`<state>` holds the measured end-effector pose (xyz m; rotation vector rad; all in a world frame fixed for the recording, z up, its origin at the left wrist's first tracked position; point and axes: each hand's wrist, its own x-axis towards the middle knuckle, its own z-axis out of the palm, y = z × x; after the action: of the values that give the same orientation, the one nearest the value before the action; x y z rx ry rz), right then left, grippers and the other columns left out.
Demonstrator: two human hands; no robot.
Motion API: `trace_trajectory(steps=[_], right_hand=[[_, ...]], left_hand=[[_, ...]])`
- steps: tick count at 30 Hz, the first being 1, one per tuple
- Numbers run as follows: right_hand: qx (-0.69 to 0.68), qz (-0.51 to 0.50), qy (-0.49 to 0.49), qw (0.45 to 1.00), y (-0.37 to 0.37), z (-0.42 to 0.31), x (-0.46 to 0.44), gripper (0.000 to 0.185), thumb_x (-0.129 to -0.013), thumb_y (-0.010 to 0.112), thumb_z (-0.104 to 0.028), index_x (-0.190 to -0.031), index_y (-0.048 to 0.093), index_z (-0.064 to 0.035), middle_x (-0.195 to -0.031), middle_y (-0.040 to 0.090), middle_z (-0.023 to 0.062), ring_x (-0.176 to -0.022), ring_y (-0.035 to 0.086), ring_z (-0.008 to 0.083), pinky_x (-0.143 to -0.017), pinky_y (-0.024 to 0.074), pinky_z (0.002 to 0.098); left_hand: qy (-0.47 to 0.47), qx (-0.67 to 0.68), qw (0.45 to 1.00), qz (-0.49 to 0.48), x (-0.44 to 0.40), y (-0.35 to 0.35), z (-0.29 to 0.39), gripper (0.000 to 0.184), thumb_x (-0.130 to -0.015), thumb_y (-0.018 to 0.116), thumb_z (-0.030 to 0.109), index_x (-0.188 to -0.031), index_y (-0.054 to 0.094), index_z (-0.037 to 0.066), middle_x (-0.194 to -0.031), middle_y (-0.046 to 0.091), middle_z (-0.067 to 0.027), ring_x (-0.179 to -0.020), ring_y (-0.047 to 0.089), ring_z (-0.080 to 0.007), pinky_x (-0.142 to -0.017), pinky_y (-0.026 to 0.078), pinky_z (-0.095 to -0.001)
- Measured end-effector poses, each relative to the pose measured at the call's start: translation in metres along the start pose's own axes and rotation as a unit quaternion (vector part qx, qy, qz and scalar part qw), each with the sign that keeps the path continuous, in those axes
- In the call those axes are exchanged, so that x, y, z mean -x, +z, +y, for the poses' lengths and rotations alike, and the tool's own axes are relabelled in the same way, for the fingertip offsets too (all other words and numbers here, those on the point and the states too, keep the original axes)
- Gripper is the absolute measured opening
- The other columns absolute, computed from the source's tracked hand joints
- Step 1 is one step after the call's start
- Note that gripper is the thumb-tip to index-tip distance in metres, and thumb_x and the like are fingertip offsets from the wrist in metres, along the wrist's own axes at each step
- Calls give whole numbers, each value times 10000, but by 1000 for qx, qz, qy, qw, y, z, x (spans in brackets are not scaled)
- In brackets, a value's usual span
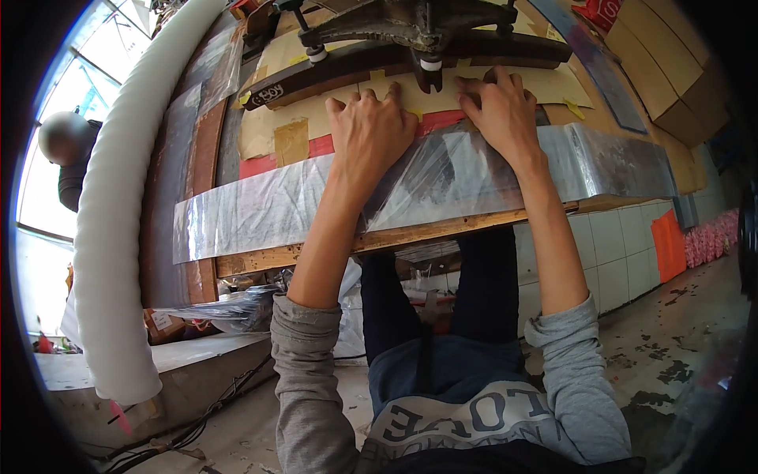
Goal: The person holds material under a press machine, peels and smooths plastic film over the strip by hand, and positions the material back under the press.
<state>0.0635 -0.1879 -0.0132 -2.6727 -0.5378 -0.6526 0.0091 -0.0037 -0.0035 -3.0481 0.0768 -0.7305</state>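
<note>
My left hand [373,126] lies on a tan cardboard sheet [272,122], its fingers apart and bent toward a dark metal bar [339,75]. To its right, my right hand [503,110] touches the same sheet near the bar, fingers bent and the thumb apart; I see nothing held in either hand. Part of a red strip [438,122] shows between the hands. Beneath my wrists, a clear plastic sheet [260,207] covers the front of the work surface. Yellow tape pieces [574,109] stick to the cardboard. The undersides of my fingers are hidden.
Above the bar sits a heavy dark metal frame [410,24] with bolts. A long white foam roll [118,213] runs along the left. Cardboard boxes [655,59] stand at the right, with an orange sheet [669,246] below. Another person [73,158] is at far left.
</note>
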Motion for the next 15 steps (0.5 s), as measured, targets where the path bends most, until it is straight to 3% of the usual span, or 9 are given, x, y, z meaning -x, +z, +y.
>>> trace_trajectory(steps=[15], right_hand=[[4,5,-7,1000,3,2,0,250,-848,626,-293,-1055,712,-183,-1093,541,105,-1071,496,306,-896,404,553]], left_hand=[[-2,10,1000,-12,-2,-2,-1,419,-832,528,320,-1211,603,160,-803,657,-169,-805,658,-303,-801,371,-510]])
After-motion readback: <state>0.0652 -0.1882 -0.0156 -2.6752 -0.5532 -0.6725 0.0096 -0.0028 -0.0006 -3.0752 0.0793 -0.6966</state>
